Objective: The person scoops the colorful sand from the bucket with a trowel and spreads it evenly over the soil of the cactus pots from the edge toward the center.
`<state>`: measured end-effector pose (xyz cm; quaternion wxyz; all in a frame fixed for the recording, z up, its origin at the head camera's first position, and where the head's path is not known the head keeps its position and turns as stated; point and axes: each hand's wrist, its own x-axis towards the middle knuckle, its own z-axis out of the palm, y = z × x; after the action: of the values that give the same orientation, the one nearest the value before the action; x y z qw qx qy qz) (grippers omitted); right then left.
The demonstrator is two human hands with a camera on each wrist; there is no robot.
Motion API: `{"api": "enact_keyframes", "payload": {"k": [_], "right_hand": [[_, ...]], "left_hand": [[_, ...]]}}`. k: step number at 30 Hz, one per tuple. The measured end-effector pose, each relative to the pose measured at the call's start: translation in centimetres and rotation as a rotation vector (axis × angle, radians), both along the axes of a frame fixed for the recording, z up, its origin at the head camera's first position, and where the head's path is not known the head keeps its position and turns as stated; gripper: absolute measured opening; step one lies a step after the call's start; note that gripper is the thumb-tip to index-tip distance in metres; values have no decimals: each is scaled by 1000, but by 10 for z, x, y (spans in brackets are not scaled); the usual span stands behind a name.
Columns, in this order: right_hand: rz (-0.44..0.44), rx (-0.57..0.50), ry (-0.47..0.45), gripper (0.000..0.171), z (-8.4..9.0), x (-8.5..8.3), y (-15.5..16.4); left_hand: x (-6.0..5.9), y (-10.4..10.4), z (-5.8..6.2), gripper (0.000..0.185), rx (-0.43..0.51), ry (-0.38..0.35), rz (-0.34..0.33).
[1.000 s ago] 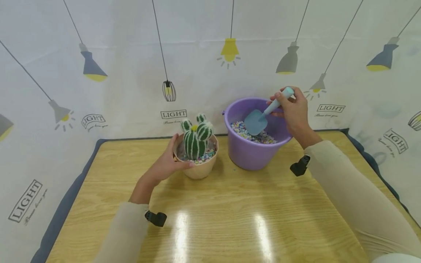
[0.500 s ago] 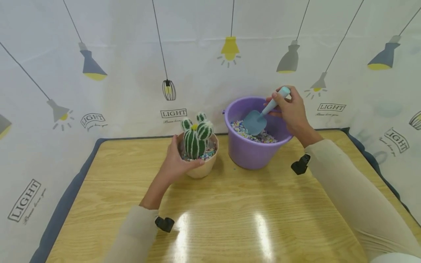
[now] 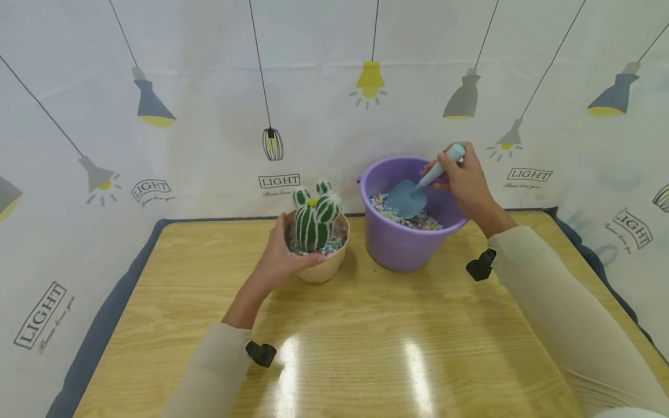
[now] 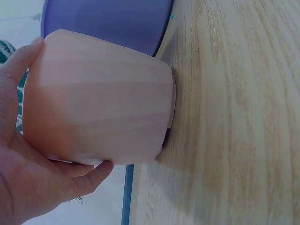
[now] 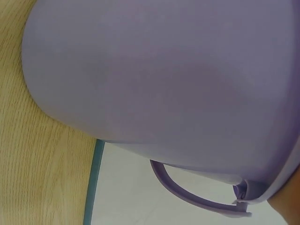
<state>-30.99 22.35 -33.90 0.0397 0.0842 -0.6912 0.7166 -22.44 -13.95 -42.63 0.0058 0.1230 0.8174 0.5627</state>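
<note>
A peach pot (image 3: 320, 268) with a green toy cactus (image 3: 315, 216) and coloured pebbles stands on the wooden table (image 3: 366, 337). My left hand (image 3: 279, 255) grips the pot's left side; the left wrist view shows the thumb and fingers wrapped round the pot (image 4: 98, 122). Right of it stands a purple bucket (image 3: 399, 247) holding coloured pebbles (image 3: 413, 219). My right hand (image 3: 465, 177) holds a light blue trowel (image 3: 418, 188) by its handle, blade down inside the bucket just above the pebbles. The right wrist view shows only the bucket's wall (image 5: 164, 79) and its handle (image 5: 197, 199).
A white backdrop printed with lamps rises behind the table. A dark blue cloth (image 3: 110, 302) edges the table on the left, back and right. The pot and bucket stand close together near the far edge.
My left hand has slid further round the pot's side. The right hand and trowel have dipped slightly lower in the bucket.
</note>
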Motion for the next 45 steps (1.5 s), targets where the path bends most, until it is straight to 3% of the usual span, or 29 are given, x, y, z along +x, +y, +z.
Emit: {"api": "enact_keyframes", "payload": {"k": [11,19,28,34,38,41,45], "right_hand": [[-1,104,5,14,-4,-1,1],[-7,314,-3,16,-6,-2,-2],[-5,449,-5,24,-4,-1,-3],[-8,448,-23,26,-2,0,-3],[-16,450,-33,28,-1,0,-2],[-8,424,-49,27,-1,0,-1],[-7,395,-52,22,0,1,-3]], "left_hand": [[2,1,-1,111,-12,-32,7],[2,-1,0,112,-16,-24,-6],[0,-2,-2,108,2,-17,-19],[1,-2,-1,106,10,-20,-27],[7,2,13,105,18,-38,-33],[6,1,11,106,11,-38,-30],[-1,-2,-3,108,3,-15,-22]]}}
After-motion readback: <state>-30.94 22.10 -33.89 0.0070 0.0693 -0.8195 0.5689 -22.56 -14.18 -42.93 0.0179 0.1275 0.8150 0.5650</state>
